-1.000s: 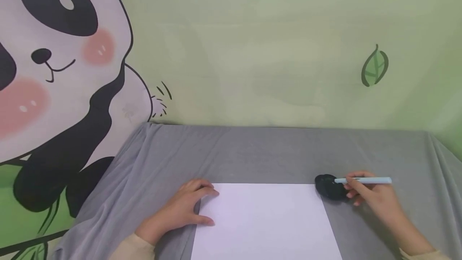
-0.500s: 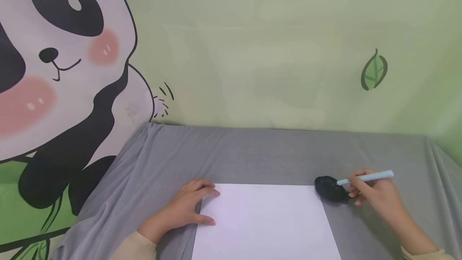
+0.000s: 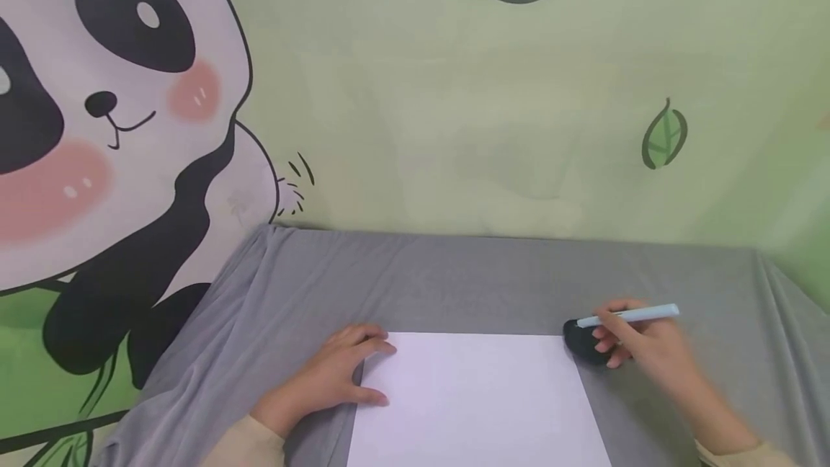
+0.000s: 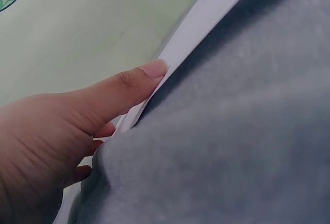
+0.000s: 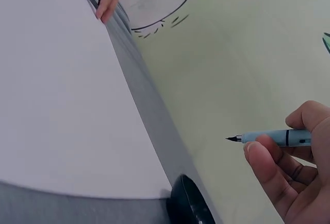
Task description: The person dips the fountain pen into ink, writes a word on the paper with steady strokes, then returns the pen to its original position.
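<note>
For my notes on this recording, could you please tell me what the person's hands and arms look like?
The bare left hand and bare right hand show no glove, ring or cable. Above the wrists are a plain, pale beige cloth left sleeve and a matching right sleeve, both partly out of frame.

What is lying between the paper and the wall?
Bare grey cloth lies between the paper and the wall; the head view shows this.
</note>
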